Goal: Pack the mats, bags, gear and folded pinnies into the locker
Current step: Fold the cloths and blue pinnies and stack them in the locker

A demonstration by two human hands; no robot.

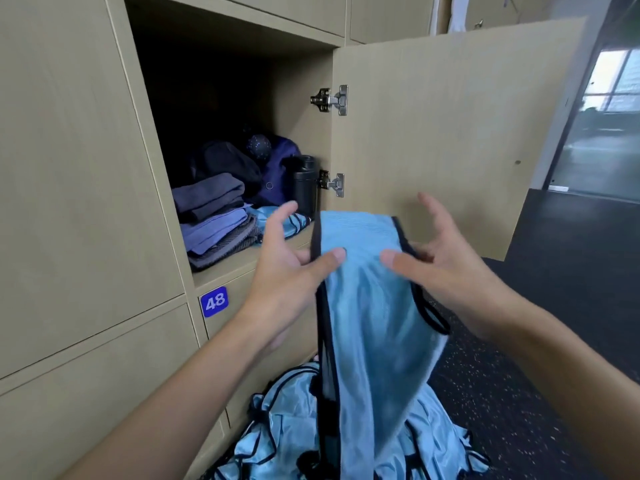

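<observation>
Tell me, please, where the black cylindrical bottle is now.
Head view: the black cylindrical bottle stands rightmost in the open locker, between the dark blue bag and the lower metal hinge.

Soft, even indoor light; we see daylight from the window [614, 81] far right of the locker [294, 126], slightly blown out. Locker's back sits in deep shadow. Wide-angle bend twd frame edges; pinny [367, 306] in front of locker looks motion-soft.

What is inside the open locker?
The locker holds folded cloths front left, a folded blue pinny beside them, a black bottle at right, dark bags behind. Its back is too dark to see; the left hand hides part of the pinny.
</observation>
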